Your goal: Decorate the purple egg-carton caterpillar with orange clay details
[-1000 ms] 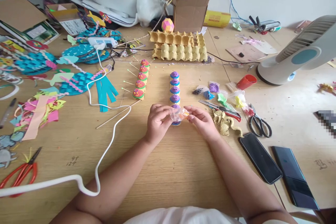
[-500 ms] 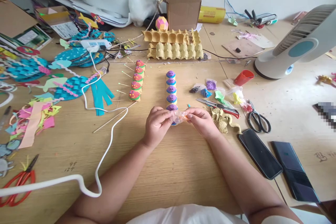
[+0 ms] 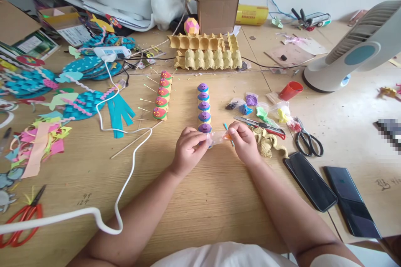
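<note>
Between my hands a small clear plastic bag (image 3: 216,138) is stretched, with a bit of orange clay (image 3: 227,136) at its right end. My left hand (image 3: 191,148) pinches the bag's left end. My right hand (image 3: 244,142) is closed on the end with the orange clay. Just behind the bag stands a row of purple-and-blue clay-covered egg carton cups (image 3: 204,106) with small faces; the nearest cup is partly hidden. Left of it is a second row of red-and-green cups (image 3: 161,102), with thin pale-tipped sticks beside it.
Bagged coloured clay (image 3: 246,110), a utility knife (image 3: 266,126), black-handled scissors (image 3: 308,142) and two phones (image 3: 310,181) lie on the right. A white cable (image 3: 133,167) crosses the left side. Egg cartons (image 3: 213,59) stand at the back; a white fan (image 3: 341,54) is far right.
My right hand has moved slightly right, away from my left, and the plastic bag is pulled out longer between them. More of the blue stick behind it shows.
</note>
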{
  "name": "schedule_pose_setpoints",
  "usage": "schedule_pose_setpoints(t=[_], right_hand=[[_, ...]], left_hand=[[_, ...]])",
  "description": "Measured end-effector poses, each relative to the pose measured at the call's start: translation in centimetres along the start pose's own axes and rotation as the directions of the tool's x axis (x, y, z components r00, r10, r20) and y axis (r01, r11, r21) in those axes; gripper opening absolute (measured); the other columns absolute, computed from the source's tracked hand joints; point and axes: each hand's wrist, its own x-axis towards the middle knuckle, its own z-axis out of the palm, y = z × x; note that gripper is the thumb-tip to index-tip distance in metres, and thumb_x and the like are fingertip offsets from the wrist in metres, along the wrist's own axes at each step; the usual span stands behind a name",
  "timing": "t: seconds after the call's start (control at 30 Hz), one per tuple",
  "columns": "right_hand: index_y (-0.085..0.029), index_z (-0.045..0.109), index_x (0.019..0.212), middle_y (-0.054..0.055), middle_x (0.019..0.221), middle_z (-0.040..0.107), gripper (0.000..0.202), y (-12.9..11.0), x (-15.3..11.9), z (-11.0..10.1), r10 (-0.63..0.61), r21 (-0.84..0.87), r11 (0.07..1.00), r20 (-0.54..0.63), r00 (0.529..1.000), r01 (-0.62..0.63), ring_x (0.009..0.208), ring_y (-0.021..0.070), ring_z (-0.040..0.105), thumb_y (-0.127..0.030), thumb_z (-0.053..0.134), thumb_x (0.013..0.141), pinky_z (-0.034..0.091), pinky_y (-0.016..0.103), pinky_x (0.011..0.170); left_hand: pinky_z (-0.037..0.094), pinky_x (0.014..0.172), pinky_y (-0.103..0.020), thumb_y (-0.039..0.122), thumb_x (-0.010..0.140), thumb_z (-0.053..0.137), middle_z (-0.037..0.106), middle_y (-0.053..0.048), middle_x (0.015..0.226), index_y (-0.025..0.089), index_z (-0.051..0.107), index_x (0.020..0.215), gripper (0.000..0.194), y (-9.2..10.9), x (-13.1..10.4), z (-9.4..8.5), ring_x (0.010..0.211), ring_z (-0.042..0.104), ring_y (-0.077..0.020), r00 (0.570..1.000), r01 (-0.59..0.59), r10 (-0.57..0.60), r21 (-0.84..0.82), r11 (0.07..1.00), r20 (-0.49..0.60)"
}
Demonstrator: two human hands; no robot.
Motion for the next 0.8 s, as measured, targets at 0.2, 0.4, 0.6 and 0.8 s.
schedule_pose_setpoints(t=[0.2,0.4,0.6,0.8], right_hand=[[-0.022,0.074,0.096,0.006,0.096,0.070,0.042,-0.08,0.25,-0.42,0.027,0.089,0.995,0.212,0.977,-0.047,0.088,0.0199,0.065,-0.063,0.071,0.089,0.056,0.036,0.084],[-0.025,0.077,0.092,0.005,0.099,0.075,0.031,0.40,0.22,-0.27,0.046,0.091,0.994,0.151,0.988,-0.060,0.095,0.0207,0.070,-0.056,0.075,0.089,0.058,0.039,0.091],[-0.023,0.072,0.081,0.002,0.087,0.070,0.033,0.80,0.36,-0.11,0.077,0.140,0.986,0.122,0.990,-0.094,0.083,0.0169,0.066,-0.054,0.083,0.081,0.057,0.034,0.080],[-0.021,0.061,0.071,0.000,0.077,0.061,0.042,0.62,0.43,-0.11,0.094,0.174,0.978,0.125,0.988,-0.115,0.072,0.0136,0.058,-0.052,0.088,0.076,0.050,0.029,0.069]], left_hand=[[0.056,0.082,-0.033,0.023,0.096,0.070,0.079,-0.005,0.100,0.026,0.079,0.113,0.019,-0.56,-0.46,-0.05,0.089,0.065,-0.0166,0.981,0.188,-0.192,-0.130,0.974,-0.020],[0.058,0.085,-0.033,0.029,0.097,0.069,0.076,-0.006,0.097,0.025,0.080,0.112,0.019,-0.78,-0.66,-0.14,0.092,0.066,-0.0171,0.969,0.244,-0.247,-0.157,0.957,0.001],[0.058,0.082,-0.032,0.028,0.097,0.069,0.075,-0.005,0.093,0.026,0.080,0.112,0.019,-0.86,-0.67,-0.04,0.089,0.065,-0.0167,0.969,0.245,-0.247,-0.161,0.956,0.008],[0.055,0.078,-0.030,0.025,0.095,0.072,0.073,-0.004,0.087,0.026,0.081,0.109,0.017,-0.66,-0.62,0.01,0.085,0.063,-0.0160,0.969,0.245,-0.245,-0.221,0.944,0.031]])
